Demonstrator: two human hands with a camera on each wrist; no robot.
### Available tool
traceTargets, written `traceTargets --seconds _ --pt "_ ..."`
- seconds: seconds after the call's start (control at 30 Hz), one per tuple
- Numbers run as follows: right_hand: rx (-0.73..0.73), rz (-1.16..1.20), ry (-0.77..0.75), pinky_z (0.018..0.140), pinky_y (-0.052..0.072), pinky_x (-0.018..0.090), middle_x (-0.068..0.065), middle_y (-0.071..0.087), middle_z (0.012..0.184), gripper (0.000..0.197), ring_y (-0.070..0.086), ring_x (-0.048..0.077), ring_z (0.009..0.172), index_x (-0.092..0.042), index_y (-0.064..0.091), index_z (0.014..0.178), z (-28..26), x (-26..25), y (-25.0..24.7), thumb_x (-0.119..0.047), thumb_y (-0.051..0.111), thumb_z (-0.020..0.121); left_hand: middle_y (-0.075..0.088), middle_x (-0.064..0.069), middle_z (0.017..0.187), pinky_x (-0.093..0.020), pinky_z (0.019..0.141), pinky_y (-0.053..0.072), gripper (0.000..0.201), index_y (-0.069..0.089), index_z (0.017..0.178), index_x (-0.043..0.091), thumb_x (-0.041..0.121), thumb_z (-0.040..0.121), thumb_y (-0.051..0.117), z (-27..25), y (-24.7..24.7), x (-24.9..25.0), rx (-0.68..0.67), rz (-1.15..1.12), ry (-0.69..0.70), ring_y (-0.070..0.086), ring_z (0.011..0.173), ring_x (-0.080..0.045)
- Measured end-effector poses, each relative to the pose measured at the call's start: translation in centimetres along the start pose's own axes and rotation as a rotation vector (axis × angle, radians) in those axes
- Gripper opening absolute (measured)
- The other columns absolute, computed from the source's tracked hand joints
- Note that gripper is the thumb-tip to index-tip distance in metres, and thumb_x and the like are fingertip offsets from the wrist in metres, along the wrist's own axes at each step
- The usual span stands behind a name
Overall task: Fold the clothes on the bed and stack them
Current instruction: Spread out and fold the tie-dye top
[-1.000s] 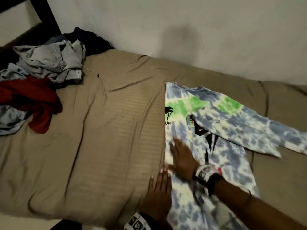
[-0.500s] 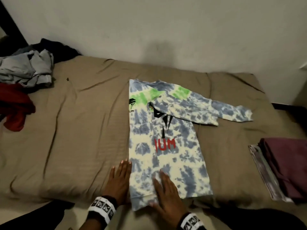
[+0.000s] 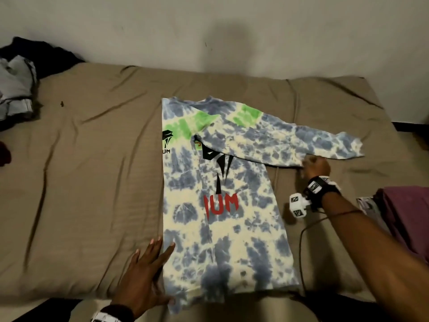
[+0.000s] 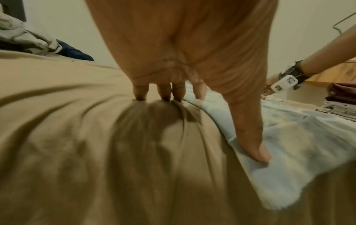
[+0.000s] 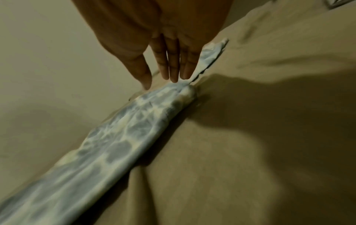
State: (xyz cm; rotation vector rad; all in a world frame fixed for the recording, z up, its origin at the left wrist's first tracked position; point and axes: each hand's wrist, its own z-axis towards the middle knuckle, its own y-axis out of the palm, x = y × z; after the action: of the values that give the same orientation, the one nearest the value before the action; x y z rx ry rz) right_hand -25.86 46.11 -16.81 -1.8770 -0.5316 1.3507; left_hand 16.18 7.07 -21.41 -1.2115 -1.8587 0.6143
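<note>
A blue, cream and green tie-dye long-sleeved shirt [image 3: 222, 205] lies flat on the tan bed [image 3: 92, 182], its left side folded in. Its right sleeve [image 3: 301, 140] stretches out to the right. My left hand [image 3: 151, 270] lies flat at the shirt's lower left edge, fingers straight. In the left wrist view three fingertips [image 4: 163, 95] press the sheet, while the thumb rests on the shirt [image 4: 289, 144]. My right hand [image 3: 315, 165] is at the sleeve's lower edge. In the right wrist view its straight fingers [image 5: 171, 68] touch the bunched sleeve [image 5: 119, 144].
Unfolded grey [image 3: 16, 89], dark [image 3: 41, 54] and red [image 3: 4, 154] clothes are heaped at the far left. A folded stack topped by a maroon garment [image 3: 404, 217] sits at the right edge. A thin cable [image 3: 301, 252] trails from my right wrist. The wall runs behind the bed.
My right hand has left the shirt's bottom hem and moved up and right to the outstretched sleeve. My left hand stays at the lower left edge. The view has shifted right.
</note>
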Motion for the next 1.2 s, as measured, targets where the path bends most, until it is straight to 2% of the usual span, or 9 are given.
traceTargets --seconds 0.13,0.23,0.33,0.47,0.6,0.77,0.87,1.03,1.2 --pt "-0.046 -0.137 -0.005 0.104 0.044 0.044 0.026 0.059 0.132 0.057 0.055 0.041 0.123 0.003 0.059 0.128 5.7 -0.6 2.6 -0.028 0.081 0.085 -0.033 0.014 0.157 -0.051 0.123 0.012 0.125 -0.02 0.15 0.058 0.096 0.057 0.055 0.9 -0.3 0.5 -0.046 0.065 -0.014 -0.023 0.149 -0.018" --pt "-0.093 -0.347 -0.018 0.104 0.043 0.05 0.028 0.046 0.138 0.075 0.046 0.046 0.127 0.0 0.054 0.131 7.2 -0.8 4.8 -0.031 0.091 0.073 0.021 0.001 0.168 -0.051 0.086 0.056 0.101 0.025 0.158 0.045 0.075 0.065 0.047 2.0 0.7 -0.5 0.034 0.2 -0.027 0.006 0.157 -0.018" --pt "-0.147 -0.271 0.07 0.103 0.047 0.05 0.025 0.047 0.141 0.081 0.05 0.045 0.125 -0.005 0.049 0.136 8.1 -1.4 4.7 -0.022 0.093 0.07 0.064 -0.001 0.138 -0.052 0.083 0.055 0.077 0.052 0.146 0.039 0.039 0.07 0.041 2.8 2.2 -0.7 0.154 0.212 -0.053 -0.005 0.157 -0.012" --pt "-0.232 -0.174 0.142 0.079 0.057 0.047 0.014 0.062 0.108 0.056 0.066 0.041 0.095 0.008 0.061 0.117 7.2 -3.4 2.8 -0.008 0.09 0.071 0.07 0.0 0.129 -0.051 0.072 0.059 0.135 0.02 0.161 0.036 0.076 0.041 0.067 2.7 1.6 1.0 0.054 0.062 -0.135 0.063 0.125 -0.018" --pt "-0.299 -0.063 0.096 0.059 0.044 0.029 0.013 0.06 0.093 0.018 0.052 0.026 0.068 0.005 0.065 0.09 3.4 -7.2 0.4 0.008 0.076 0.076 0.073 0.001 0.124 -0.05 0.066 0.06 0.159 0.01 0.162 0.035 0.071 0.025 0.081 1.8 2.9 0.2 0.082 0.115 -0.121 0.074 0.106 -0.021" --pt "-0.274 0.332 0.008 0.043 0.051 0.023 0.014 0.064 0.076 0.024 0.065 0.015 0.047 0.007 0.066 0.104 -2.2 -13.1 -4.3 0.014 0.067 0.081 0.0 0.001 0.171 -0.062 0.118 0.019 0.122 -0.02 0.152 0.052 0.082 0.062 0.056 1.9 -1.9 1.0 -0.134 0.092 -0.05 0.007 0.158 -0.023" --pt "-0.207 0.528 -0.107 0.048 0.058 0.029 0.007 0.07 0.069 0.025 0.069 0.023 0.061 0.01 0.07 0.101 -5.8 -17.3 -7.7 0.011 0.074 0.076 -0.015 0.005 0.17 -0.053 0.123 0.005 0.121 -0.018 0.154 0.05 0.078 0.073 0.068 1.0 -3.0 1.5 -0.164 -0.003 -0.05 -0.011 0.157 -0.02" --pt "-0.288 0.574 -0.492 0.068 0.057 0.031 -0.004 0.077 0.076 0.022 0.069 0.011 0.066 -0.006 0.075 0.088 -13.3 -21.4 -9.4 0.007 0.083 0.071 0.026 0.005 0.166 -0.042 0.123 0.023 0.127 0.027 0.158 0.042 0.098 0.05 0.063 -0.3 -4.6 2.2 -0.027 -0.258 -0.091 0.024 0.153 -0.018" --pt "-0.207 0.178 -0.841 0.069 0.056 0.033 0.0 0.076 0.084 0.025 0.072 0.022 0.077 -0.019 0.076 0.097 -22.6 -17.6 -4.1 -0.007 0.081 0.076 0.079 0.0 0.096 -0.041 0.083 0.06 0.094 0.073 0.111 0.017 0.08 0.044 0.086 0.8 -6.7 4.0 0.379 -1.154 -0.145 0.074 0.093 -0.017"
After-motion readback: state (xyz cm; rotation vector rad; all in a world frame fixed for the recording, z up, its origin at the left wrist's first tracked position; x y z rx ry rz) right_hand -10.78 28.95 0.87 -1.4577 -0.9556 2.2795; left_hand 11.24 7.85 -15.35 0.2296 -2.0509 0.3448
